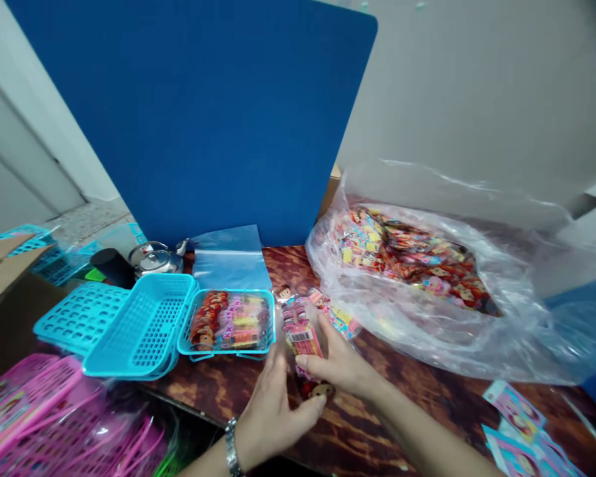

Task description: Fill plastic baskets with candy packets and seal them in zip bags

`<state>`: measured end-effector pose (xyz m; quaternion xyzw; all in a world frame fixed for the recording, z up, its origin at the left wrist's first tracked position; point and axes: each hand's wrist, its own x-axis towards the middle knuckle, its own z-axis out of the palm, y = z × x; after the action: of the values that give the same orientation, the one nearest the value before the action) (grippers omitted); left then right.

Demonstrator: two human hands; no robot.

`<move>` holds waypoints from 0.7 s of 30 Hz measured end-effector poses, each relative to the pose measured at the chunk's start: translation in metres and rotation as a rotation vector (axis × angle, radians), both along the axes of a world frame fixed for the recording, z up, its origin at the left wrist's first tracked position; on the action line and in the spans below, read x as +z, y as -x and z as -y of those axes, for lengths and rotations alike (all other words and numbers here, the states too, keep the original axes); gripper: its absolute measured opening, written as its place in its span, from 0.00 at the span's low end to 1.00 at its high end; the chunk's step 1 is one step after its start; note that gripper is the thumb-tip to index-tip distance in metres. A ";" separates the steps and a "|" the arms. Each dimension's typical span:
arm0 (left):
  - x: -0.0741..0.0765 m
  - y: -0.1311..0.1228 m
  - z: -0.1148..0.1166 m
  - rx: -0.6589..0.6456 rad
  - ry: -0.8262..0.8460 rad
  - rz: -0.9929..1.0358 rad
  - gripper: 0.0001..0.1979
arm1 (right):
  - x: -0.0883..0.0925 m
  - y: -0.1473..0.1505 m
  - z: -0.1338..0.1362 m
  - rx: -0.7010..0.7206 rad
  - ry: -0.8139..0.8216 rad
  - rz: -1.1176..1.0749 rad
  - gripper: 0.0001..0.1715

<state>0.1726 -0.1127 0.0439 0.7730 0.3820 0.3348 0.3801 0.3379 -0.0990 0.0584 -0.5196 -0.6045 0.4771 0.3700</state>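
Note:
Between my two hands is a bunch of small clear-wrapped packets (302, 336), with pink contents, a barcode label and a cartoon girl's face at the lower end. My right hand (340, 361) grips them from the right, its thumb lying across the front. Along their left side my left hand (281, 401) is cupped, thumb at the lower end; a metal watch band circles that wrist. Just left stands a blue plastic basket (273, 324) with similar packets lined up inside. More loose packets (345, 321) lie on the table behind my right hand.
A large clear plastic bag (402, 318) full of packets spreads at the right. Stacked blue baskets (149, 331) stand at the left, above pink baskets (104, 430). Behind are a kettle (156, 258) and a blue board (218, 119). Printed cards (516, 424) lie front right.

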 end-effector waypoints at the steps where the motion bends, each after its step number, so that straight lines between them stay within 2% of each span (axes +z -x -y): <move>1: 0.003 0.011 -0.003 0.027 -0.049 -0.034 0.30 | 0.010 0.002 -0.009 0.033 0.003 0.067 0.32; 5: 0.000 0.064 -0.017 0.235 -0.404 -0.126 0.17 | 0.046 0.027 -0.048 0.052 -0.095 0.357 0.30; 8: -0.010 0.095 -0.027 0.298 -0.618 -0.348 0.12 | 0.058 0.059 -0.072 0.030 -0.279 0.704 0.34; 10: -0.016 0.105 -0.031 0.325 -0.692 -0.504 0.12 | 0.055 0.082 -0.082 0.053 -0.420 0.956 0.35; 13: -0.026 0.108 -0.034 0.351 -0.744 -0.594 0.13 | 0.043 0.112 -0.089 0.120 -0.562 1.212 0.25; 16: -0.034 0.108 -0.034 0.363 -0.741 -0.604 0.15 | 0.030 0.131 -0.094 0.123 -0.605 1.298 0.18; 21: -0.044 0.109 -0.036 0.340 -0.695 -0.637 0.18 | 0.014 0.145 -0.104 0.134 -0.613 1.308 0.19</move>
<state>0.0634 -0.0768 0.0003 0.8444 0.4656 0.2470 -0.0954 0.1927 0.0051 0.0728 -0.5332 -0.8394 -0.1005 0.0318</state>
